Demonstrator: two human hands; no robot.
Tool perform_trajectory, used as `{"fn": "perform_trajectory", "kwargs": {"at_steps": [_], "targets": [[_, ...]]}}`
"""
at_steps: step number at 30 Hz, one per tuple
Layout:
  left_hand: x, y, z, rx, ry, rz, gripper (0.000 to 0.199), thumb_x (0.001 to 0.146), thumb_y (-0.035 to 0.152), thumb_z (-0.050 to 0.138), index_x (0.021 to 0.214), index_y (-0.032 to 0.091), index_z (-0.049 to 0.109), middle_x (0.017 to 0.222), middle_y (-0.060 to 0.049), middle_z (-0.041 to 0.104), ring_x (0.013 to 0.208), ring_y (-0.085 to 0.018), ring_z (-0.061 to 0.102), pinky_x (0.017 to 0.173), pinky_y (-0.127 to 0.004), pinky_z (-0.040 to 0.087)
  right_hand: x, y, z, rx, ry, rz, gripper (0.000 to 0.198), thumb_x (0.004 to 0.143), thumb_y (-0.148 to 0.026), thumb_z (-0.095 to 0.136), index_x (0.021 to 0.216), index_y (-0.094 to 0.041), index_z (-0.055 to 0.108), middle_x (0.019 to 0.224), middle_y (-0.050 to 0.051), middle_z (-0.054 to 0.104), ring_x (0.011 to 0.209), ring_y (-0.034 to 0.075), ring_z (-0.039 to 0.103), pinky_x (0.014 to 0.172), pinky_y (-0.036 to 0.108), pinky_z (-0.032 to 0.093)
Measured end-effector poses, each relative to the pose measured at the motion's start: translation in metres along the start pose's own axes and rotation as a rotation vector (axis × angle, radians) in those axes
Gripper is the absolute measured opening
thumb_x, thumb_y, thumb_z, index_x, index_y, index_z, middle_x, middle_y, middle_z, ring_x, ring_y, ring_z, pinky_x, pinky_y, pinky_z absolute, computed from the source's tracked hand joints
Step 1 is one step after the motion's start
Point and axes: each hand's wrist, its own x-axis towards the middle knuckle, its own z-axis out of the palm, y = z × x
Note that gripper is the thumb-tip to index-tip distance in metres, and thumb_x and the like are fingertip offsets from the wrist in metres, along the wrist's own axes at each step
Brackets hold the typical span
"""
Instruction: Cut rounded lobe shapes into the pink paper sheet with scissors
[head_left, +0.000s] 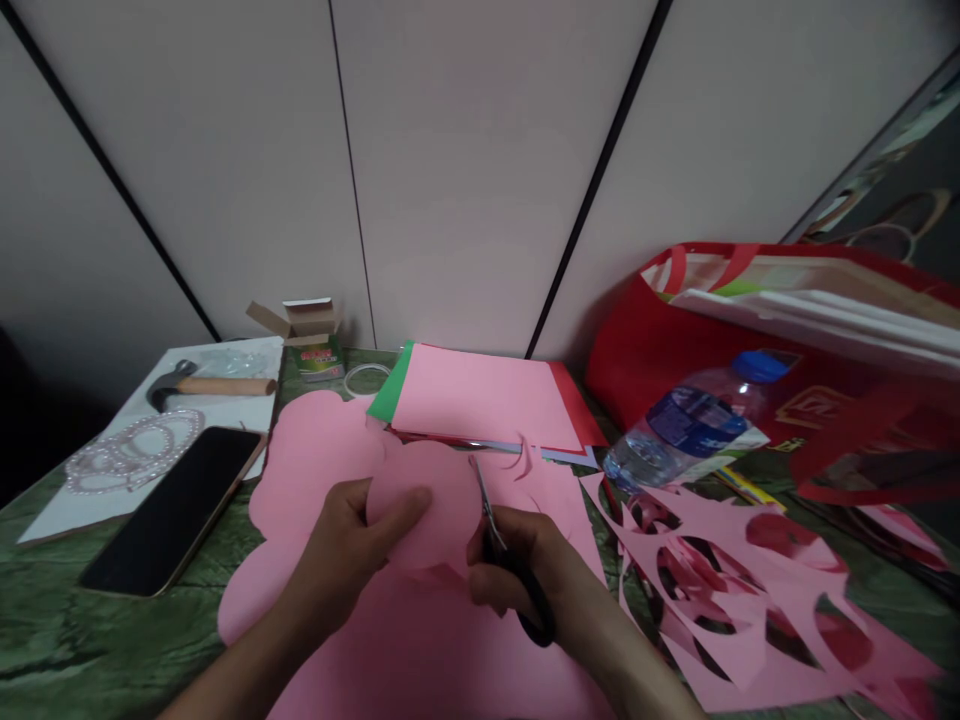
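A rounded piece of pink paper [431, 500] is pinched in my left hand [356, 535], the thumb lying across its front. My right hand [521, 570] is closed around the black handles of a pair of scissors [487, 505]. The blades point up and lie along the right edge of the paper piece. Beneath both hands spreads a large pink paper sheet [420, 650] with a scalloped left edge. Thin curled pink offcuts [525, 458] lie just behind the scissors.
Stacked coloured paper [480, 390] lies at the back. Left are a phone [172, 510], a hammer [217, 386], a bead string [135, 450] and an opened small box [319, 350]. Right are a water bottle [686, 425], a red bag [630, 340] and cut-out pink scraps [735, 580].
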Motion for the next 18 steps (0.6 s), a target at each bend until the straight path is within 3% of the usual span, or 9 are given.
{"fn": "perform_trajectory", "kwargs": {"at_steps": [5, 8, 12, 18], "targets": [[0.0014, -0.0024, -0.0012, 0.045, 0.021, 0.024, 0.040, 0.068, 0.043, 0.058, 0.043, 0.017, 0.042, 0.039, 0.006, 0.037, 0.040, -0.008, 0.034, 0.038, -0.020, 0.028, 0.0012, -0.0053, 0.0033, 0.009, 0.013, -0.010, 0.026, 0.063, -0.034, 0.068, 0.060, -0.015, 0.051, 0.049, -0.004, 0.050, 0.042, 0.007, 0.040, 0.040, 0.019, 0.029], [0.0011, -0.0020, -0.0010, 0.050, 0.019, 0.033, 0.039, 0.068, 0.043, 0.058, 0.043, 0.017, 0.042, 0.039, 0.006, 0.036, 0.040, -0.008, 0.034, 0.039, -0.020, 0.027, 0.0038, -0.0058, 0.0033, 0.035, 0.123, -0.028, 0.024, 0.061, -0.031, 0.069, 0.059, -0.016, 0.050, 0.045, -0.006, 0.046, 0.042, 0.008, 0.040, 0.041, 0.020, 0.029], [-0.0002, 0.0011, 0.0007, 0.083, 0.020, 0.044, 0.039, 0.066, 0.042, 0.059, 0.042, 0.017, 0.041, 0.039, 0.006, 0.036, 0.041, -0.008, 0.033, 0.040, -0.021, 0.025, 0.0058, -0.0046, 0.0006, 0.088, 0.328, -0.123, 0.023, 0.058, -0.026, 0.071, 0.066, -0.017, 0.052, 0.055, -0.005, 0.050, 0.051, 0.010, 0.045, 0.049, 0.022, 0.033], [-0.0012, 0.0002, 0.0016, 0.095, -0.066, 0.093, 0.040, 0.068, 0.040, 0.058, 0.042, 0.018, 0.038, 0.042, 0.006, 0.034, 0.042, -0.008, 0.030, 0.040, -0.021, 0.022, 0.0063, -0.0045, -0.0010, 0.129, 0.443, -0.184, 0.021, 0.059, -0.020, 0.072, 0.068, -0.018, 0.053, 0.062, -0.004, 0.053, 0.056, 0.010, 0.045, 0.051, 0.021, 0.033]]}}
